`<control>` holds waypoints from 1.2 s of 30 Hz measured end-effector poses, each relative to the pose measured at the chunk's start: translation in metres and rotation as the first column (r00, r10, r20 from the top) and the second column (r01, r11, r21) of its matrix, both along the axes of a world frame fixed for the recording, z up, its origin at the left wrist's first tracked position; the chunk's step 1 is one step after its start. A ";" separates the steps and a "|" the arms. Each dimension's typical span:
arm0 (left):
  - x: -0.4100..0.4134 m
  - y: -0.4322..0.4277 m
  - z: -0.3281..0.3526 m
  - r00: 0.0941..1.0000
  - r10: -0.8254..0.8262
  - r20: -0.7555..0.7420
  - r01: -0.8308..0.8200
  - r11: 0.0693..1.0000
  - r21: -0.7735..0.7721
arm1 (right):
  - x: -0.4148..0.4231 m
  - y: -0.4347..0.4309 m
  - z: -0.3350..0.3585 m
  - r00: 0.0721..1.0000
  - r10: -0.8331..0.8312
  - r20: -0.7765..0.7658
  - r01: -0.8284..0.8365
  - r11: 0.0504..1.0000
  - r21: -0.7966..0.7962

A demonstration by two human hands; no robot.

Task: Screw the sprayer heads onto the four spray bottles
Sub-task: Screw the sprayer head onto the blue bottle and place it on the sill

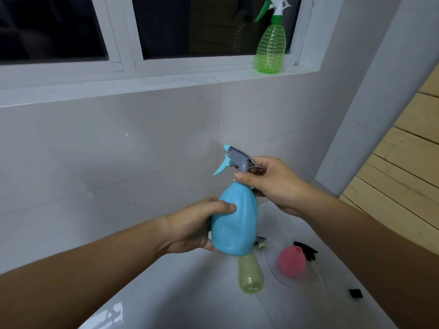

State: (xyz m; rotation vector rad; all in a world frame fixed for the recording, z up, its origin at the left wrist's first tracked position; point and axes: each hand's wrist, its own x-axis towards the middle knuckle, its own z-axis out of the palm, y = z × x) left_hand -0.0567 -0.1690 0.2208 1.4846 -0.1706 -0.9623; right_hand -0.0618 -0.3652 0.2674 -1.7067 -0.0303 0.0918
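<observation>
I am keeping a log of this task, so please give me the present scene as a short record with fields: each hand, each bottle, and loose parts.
left hand: grips the body of the blue bottle, held in the air
right hand: fingers at the neck, on the grey sprayer head
green bottle: upright on the windowsill, sprayer head fitted
yellow bottle: lying on the white surface, no head on it
pink bottle: on the white surface, neck open
loose parts: black sprayer head beside the pink bottle

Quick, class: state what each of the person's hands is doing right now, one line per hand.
Left hand: closed around the body of the blue spray bottle.
Right hand: closed on the grey sprayer head at the bottle's neck.
</observation>
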 end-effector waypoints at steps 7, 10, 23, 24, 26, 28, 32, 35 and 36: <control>-0.001 0.000 -0.002 1.000 -0.001 -0.025 0.000 1.000 -0.024 | 0.000 0.000 -0.004 1.000 -0.005 -0.012 0.006 0.996 0.090; -0.001 0.003 0.000 0.988 0.009 -0.155 -0.032 0.989 -0.148 | 0.002 -0.003 0.001 1.000 -0.022 -0.003 0.022 0.994 0.108; 0.003 0.005 0.001 0.993 -0.090 -0.078 0.082 0.992 -0.091 | -0.001 0.002 -0.002 0.998 0.063 -0.009 -0.061 0.986 0.158; 0.002 0.005 0.000 0.996 -0.071 -0.056 0.067 0.995 -0.072 | -0.001 0.004 -0.003 0.998 0.069 -0.010 -0.067 0.984 0.163; 0.001 0.005 0.000 0.999 -0.027 -0.019 0.026 0.999 -0.020 | -0.001 0.006 -0.006 0.998 0.065 -0.002 -0.064 0.985 0.158; -0.001 0.004 0.001 0.999 0.024 0.026 -0.025 0.999 0.035 | -0.001 0.006 -0.009 0.999 0.039 0.015 -0.041 0.988 0.151; -0.004 -0.002 0.003 0.982 0.142 0.125 -0.159 0.976 0.145 | 0.002 0.008 -0.015 0.998 -0.042 0.042 0.036 0.991 0.131; -0.006 -0.004 0.006 0.970 0.176 0.166 -0.204 0.963 0.175 | 0.003 0.010 -0.018 0.995 -0.085 0.055 0.078 0.991 0.112; -0.007 -0.005 0.007 0.969 0.180 0.172 -0.210 0.961 0.180 | 0.003 0.010 -0.017 0.994 -0.090 0.057 0.084 0.991 0.104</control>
